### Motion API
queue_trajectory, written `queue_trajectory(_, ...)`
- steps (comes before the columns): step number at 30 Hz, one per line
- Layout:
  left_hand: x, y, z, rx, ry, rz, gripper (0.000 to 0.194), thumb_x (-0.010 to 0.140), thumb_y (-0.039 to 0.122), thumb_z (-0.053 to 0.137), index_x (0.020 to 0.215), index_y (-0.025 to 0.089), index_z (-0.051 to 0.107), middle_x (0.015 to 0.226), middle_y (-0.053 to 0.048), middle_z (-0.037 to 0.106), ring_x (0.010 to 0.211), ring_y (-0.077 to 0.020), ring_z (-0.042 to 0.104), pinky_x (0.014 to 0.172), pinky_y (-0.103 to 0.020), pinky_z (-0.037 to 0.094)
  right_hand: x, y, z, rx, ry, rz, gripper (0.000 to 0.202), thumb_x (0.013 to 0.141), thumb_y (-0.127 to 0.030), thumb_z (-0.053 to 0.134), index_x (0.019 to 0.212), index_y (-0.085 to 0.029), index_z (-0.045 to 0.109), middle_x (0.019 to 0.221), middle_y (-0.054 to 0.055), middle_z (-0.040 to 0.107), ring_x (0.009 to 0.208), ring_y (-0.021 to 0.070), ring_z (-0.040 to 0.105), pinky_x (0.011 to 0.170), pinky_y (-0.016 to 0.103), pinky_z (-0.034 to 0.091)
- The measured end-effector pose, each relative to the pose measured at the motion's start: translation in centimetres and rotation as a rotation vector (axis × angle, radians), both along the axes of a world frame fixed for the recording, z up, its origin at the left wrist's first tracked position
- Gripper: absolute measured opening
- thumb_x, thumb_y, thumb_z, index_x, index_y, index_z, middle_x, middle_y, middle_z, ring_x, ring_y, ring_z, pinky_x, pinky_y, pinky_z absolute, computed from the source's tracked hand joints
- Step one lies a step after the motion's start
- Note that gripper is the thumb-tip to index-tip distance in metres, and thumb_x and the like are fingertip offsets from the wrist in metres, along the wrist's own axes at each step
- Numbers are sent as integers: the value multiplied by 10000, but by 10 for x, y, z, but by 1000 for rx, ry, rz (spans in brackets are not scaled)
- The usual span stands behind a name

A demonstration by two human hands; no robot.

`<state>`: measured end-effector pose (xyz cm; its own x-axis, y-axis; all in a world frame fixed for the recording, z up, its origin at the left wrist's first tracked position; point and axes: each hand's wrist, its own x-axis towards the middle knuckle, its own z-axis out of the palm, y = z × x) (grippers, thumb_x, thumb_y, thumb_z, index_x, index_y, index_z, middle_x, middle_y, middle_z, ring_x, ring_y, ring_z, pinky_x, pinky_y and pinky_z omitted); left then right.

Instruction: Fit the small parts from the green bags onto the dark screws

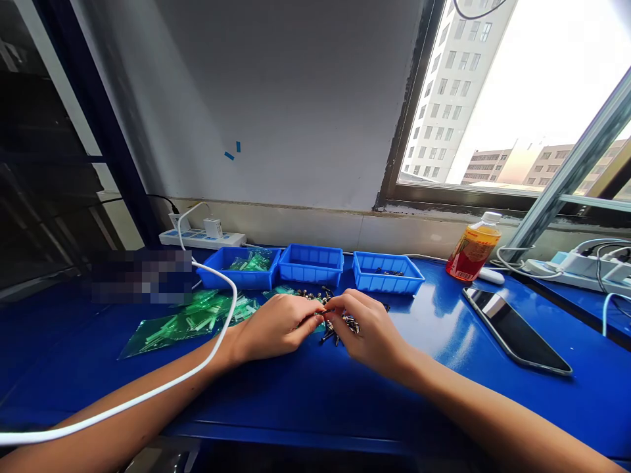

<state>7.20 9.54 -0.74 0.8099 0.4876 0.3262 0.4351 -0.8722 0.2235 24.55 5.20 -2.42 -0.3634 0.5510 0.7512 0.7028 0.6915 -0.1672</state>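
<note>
At frame centre, the left hand and right hand pinch a small dark piece, detail indistinct. Slender, shiny, metallic-looking parts lie heaped beneath, on the smooth, glossy blue worktop.

white-capped bottle | phone lying flat, near bottle | power strip by wall | window

The tabletop is gleaming deep blue, and the three bins are showing a brighter blue — the plastic bags are glinting green, the small parts are mixing black with silver, and the bottle is glowing orange-yellow and red — its cap showing white.
</note>
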Motion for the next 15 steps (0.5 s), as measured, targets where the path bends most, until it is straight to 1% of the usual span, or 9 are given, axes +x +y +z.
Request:
queue_trajectory(5, -1, -2, 1, 2, 14, 9, 245, 880, 184, 391, 817, 172, 627, 698, -10, 651, 604, -136, 573, 550, -228, 363, 0, -1, 0, 4, 14, -17, 122, 836, -161, 485, 781, -155, 593, 674, 39, 620, 607, 133, 569, 553, 231, 426)
queue_trajectory(8, -1, -6, 3, -2, 12, 23, 234, 881, 202, 402, 946, 178, 625, 830, -24, 688, 713, -160, 618, 612, -241, 411, 0, -1, 1, 17, 33, -24, 110, 822, -154, 493, 764, -158, 586, 665, 36, 617, 601, 131, 562, 547, 231, 422)
queue_trajectory(11, -1, -9, 6, -7, 13, 55, 252, 880, 242, 423, 1057, 189, 594, 935, -31, 693, 795, -180, 637, 655, -258, 449, 1, 0, 1, 22, 50, -32, 100, 813, -156, 500, 755, -164, 580, 660, 28, 613, 592, 125, 552, 538, 226, 416)
queue_trajectory(13, -1, -12, 6, 46, 6, 105, 268, 885, 259, 416, 1087, 188, 578, 939, -40, 692, 794, -187, 639, 652, -269, 463, 1, 0, 1, 21, 64, -41, 93, 807, -158, 501, 752, -167, 576, 662, 25, 612, 584, 119, 545, 533, 223, 415)
queue_trajectory(15, -2, -18, 1, 176, -44, 161, 279, 888, 269, 406, 1089, 167, 570, 896, -59, 687, 769, -199, 633, 638, -286, 467, 1, 0, 1, 22, 81, -48, 89, 801, -153, 500, 748, -168, 570, 661, 23, 610, 580, 116, 542, 534, 221, 417)
